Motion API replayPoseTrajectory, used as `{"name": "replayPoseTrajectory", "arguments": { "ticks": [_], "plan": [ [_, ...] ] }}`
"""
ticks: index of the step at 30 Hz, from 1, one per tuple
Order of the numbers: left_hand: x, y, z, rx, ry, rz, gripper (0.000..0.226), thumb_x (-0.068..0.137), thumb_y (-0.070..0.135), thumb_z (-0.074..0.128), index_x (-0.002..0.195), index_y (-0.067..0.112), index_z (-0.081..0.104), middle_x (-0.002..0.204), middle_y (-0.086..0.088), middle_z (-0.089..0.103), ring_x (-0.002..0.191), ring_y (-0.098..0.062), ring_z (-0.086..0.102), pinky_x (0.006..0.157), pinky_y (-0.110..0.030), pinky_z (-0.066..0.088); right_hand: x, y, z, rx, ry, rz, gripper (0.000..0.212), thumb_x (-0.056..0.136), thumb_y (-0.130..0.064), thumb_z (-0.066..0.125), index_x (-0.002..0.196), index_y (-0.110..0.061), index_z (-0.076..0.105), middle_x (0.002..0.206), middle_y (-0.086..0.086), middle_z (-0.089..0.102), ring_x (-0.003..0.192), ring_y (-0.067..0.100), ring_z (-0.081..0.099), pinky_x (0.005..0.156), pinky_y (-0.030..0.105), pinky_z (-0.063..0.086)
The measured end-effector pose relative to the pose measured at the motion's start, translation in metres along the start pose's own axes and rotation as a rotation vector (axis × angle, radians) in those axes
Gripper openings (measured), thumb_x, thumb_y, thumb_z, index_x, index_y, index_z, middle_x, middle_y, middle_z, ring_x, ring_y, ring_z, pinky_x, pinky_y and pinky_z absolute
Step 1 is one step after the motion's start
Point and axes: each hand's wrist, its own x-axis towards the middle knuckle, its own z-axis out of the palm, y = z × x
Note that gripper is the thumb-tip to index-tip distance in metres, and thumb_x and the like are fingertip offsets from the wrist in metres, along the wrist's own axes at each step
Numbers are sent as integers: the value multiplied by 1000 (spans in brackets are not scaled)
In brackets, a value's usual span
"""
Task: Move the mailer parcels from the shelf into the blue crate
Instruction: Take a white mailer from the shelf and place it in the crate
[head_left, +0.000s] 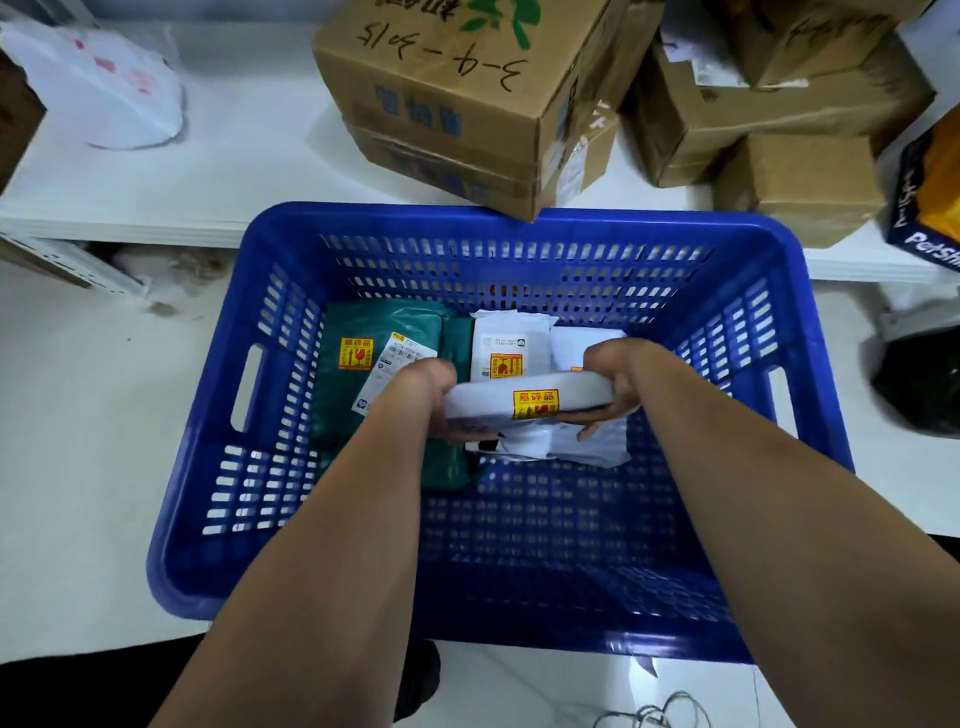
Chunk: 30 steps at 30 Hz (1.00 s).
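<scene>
White mailer parcel (524, 402) with a red and yellow sticker on its near edge is held inside the blue crate (748, 332), above the parcels already lying on the crate floor. The left hand (431, 395) grips its left end with fingers curled under and round it; the right hand (613, 387) grips its right end, fingers wrapped beneath and a fingertip showing below the edge. Under it lie more white mailers (571, 441); another white mailer (511, 343) lies toward the crate's far wall, and a green mailer (379, 332) with a label lies along the left wall. The crate sits on the floor against the front edge of a white shelf (156, 197). On the shelf stand cardboard boxes (447, 104) at the centre and right, and a white bag (104, 88) at the left
</scene>
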Motion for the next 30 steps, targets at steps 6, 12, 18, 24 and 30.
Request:
{"name": "replayPoseTrajectory", "arguments": {
  "ticks": [6,12,18,24,30],
  "plan": [
    [32,1,-5,87,-35,-50,34,97,20,50,128,7,53,111,-21,67,78,-43,69,48,-55,56,9,6,1,-40,3,-11,29,100,-26,50,98,4,48,125,33,53,96,42,67,50,59,49],
    [43,0,-10,130,-63,-50,35,93,25,61,124,10,58,106,-19,71,75,-40,70,49,-54,57,12,8,0,-110,-20,-34,33,99,-26,53,91,5,50,89,30,60,96,39,69,51,50,52],
    [36,-16,-17,384,-59,3,52,83,49,72,117,10,63,94,-11,74,71,-27,68,65,-37,59,18,24,-1,-287,64,-197,31,90,-29,69,93,-4,52,92,20,62,73,33,63,71,46,57],
    [13,-39,-7,491,32,345,97,75,73,60,144,7,43,147,-13,45,131,-32,46,105,-45,39,6,52,-15,-162,79,-457,53,77,-58,73,102,-11,64,114,12,69,83,26,67,73,36,55],
    [4,-42,-20,243,-50,739,76,78,50,74,139,17,44,137,0,57,118,-22,57,101,-44,47,-32,65,-21,23,-50,-717,36,86,-34,73,114,-15,58,104,-1,71,100,20,67,95,41,52]
  ]
}}
